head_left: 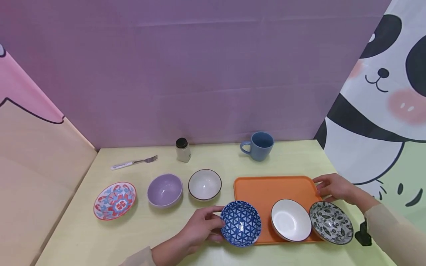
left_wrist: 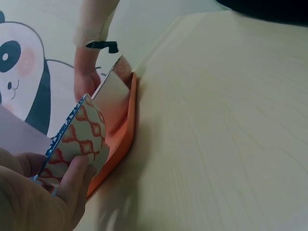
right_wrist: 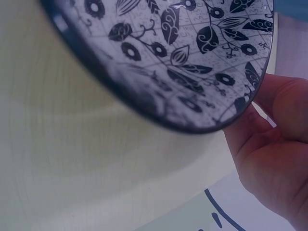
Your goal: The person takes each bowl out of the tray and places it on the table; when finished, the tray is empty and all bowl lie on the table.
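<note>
My left hand [head_left: 203,225] pinches the rim of a blue-and-white patterned bowl [head_left: 241,223] over the front left of an orange tray [head_left: 266,186]. In the left wrist view, this bowl [left_wrist: 79,139] tilts and shows a red-patterned outside. At the tray's right edge, my right hand [head_left: 336,186] grips the rim, fingers bent. A white bowl [head_left: 291,220] sits on the tray. Beside it, a black-and-white floral bowl [head_left: 331,222] leans over the tray's right edge. The right wrist view has this floral bowl [right_wrist: 192,53] partly covering the right hand's fingers [right_wrist: 245,130].
Left of the tray are a cream bowl [head_left: 204,184], a purple bowl [head_left: 165,190] and a red-and-blue patterned dish [head_left: 114,201]. Farther back lie a fork [head_left: 133,162], a black-capped jar [head_left: 183,150] and a blue mug [head_left: 261,147]. A purple backdrop [head_left: 206,74] stands behind.
</note>
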Demonstrator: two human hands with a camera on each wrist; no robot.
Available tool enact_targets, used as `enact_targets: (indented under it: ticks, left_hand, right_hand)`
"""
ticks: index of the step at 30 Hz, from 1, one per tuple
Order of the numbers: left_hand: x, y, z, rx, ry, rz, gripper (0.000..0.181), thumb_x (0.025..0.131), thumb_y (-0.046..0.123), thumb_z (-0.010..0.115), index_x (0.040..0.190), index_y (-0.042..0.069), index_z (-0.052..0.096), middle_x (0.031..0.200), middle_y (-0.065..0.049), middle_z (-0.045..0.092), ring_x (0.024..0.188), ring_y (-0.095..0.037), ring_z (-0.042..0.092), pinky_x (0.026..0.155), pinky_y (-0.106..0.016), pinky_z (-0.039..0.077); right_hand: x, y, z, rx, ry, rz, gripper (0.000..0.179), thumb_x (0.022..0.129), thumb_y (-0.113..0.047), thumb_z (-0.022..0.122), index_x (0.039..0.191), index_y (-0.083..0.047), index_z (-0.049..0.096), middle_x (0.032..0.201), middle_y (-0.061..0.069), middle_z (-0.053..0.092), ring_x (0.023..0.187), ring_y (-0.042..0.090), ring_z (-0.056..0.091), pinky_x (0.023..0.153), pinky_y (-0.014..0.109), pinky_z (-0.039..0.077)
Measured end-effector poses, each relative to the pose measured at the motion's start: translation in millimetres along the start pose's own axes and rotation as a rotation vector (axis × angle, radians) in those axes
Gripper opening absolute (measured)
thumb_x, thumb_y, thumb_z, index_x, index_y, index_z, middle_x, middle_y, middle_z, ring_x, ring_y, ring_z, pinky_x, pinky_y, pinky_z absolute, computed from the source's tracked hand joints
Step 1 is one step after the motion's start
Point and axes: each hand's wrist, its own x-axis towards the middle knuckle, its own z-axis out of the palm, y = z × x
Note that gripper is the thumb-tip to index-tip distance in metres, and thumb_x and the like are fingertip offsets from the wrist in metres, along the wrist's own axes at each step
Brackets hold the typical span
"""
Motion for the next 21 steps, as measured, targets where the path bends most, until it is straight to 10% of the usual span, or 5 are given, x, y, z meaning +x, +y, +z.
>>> enact_targets:
  ticks: [21]
  left_hand:
    - [-34.4, -0.2, -45.7, 0.003, 0.052, 0.006, 0.061, 0.091, 0.004, 0.066, 0.149, -0.001, 0.049, 0.105, -0.013, 0.061, 0.085, -0.023, 0.072, 0.078, -0.043, 0.065]
  right_hand:
    - [-2.1, -1.1, 4.8, -0.016, 0.042, -0.010, 0.055, 0.094, -0.001, 0.066, 0.143, 0.013, 0.044, 0.112, 0.019, 0.066, 0.090, 0.024, 0.070, 0.075, 0.041, 0.065]
